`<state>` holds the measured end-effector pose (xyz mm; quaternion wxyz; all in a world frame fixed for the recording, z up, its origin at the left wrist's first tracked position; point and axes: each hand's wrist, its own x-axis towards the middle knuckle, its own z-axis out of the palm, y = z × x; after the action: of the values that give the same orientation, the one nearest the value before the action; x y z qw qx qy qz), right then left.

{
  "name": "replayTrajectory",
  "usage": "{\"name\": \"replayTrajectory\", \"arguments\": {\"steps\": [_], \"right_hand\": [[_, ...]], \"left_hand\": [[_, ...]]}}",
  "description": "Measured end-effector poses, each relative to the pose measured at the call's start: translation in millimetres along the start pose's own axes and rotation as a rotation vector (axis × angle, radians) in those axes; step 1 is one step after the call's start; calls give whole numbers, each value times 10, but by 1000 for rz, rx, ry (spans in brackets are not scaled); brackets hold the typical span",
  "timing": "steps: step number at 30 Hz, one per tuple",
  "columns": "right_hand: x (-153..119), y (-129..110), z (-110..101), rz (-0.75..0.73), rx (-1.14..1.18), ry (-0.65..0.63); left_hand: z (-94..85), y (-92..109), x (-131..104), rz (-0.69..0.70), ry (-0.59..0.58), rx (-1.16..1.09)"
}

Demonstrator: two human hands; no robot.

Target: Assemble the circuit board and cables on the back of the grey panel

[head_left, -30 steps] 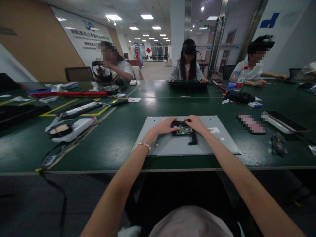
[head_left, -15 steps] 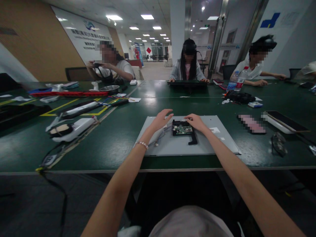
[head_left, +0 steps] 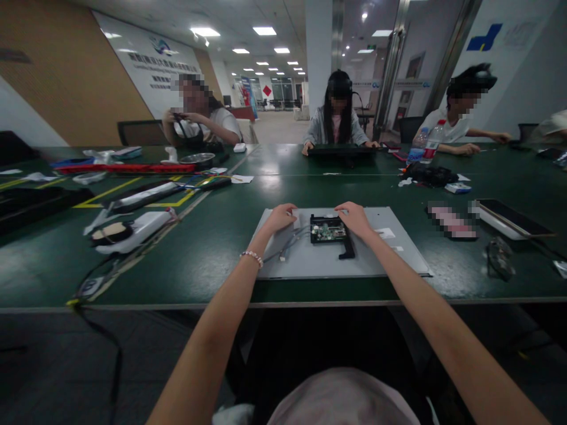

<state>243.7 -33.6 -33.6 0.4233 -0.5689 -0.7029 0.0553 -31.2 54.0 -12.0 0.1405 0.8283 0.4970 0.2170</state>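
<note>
A flat grey panel lies on the green table in front of me. On its middle sits a black frame with a green circuit board inside. My right hand rests at the frame's upper right corner, its fingers curled there; whether they grip it is unclear. My left hand is over the panel's upper left part, fingers bent and apart from the thumb, with nothing visible between them. Grey cables run from the board's left side towards my left wrist.
White devices lie on the left, near a red strip. To the right are a pink phone, a dark phone and a clear object. Bottles stand farther back. Several people sit opposite.
My left hand has moved left and slightly down, away from the board. My right hand has shifted slightly right. The person opposite has shifted a black panel a little.
</note>
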Motion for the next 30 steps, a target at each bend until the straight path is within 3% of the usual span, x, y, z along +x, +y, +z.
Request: {"name": "replayTrajectory", "arguments": {"steps": [4,7,12,17,22,30], "right_hand": [[-15,-57,-13,-35,-18,-3],[-24,-77,-16,-62,-23,9],[-34,-135,-35,-87,-4,24],[-70,-270,-49,-178,17,-46],[-143,-434,-15,-297,23,-155],[-239,-635,21,-491,10,-288]], "left_hand": [[-6,-1,17,15,29,-33],[-55,6,34,-6,90,-194],[-299,69,-46,-68,108,-493],[-515,131,-171,-32,-133,-514],[-490,94,-198,-39,-377,-403],[-445,100,-242,-175,-542,-500]]}}
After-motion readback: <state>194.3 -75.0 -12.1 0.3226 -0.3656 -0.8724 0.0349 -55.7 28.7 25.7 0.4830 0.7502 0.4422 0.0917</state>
